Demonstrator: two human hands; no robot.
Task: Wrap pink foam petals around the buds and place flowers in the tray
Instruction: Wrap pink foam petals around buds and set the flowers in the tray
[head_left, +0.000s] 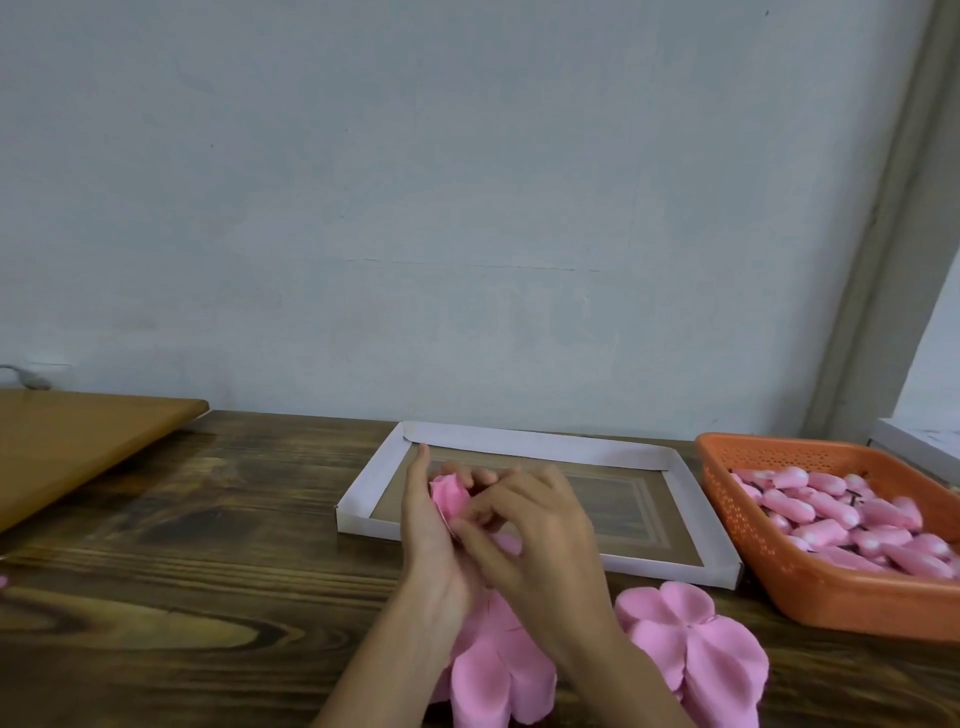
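Nearest us, loose pink foam petals (691, 639) lie fanned on the dark wooden table (208, 545), one stack under the wrists, another just to its right. Just beyond, both hands meet. The left hand (436, 530) grips a half-wrapped flower (449, 493), index finger pointing away. The right hand (540, 540) curls in, pinching at the flower's petal. Behind them sits the white cardboard tray (519, 441). Right of it is an orange basket (779, 561) heaped with pink buds (841, 514). Far left, a lighter board (78, 436).
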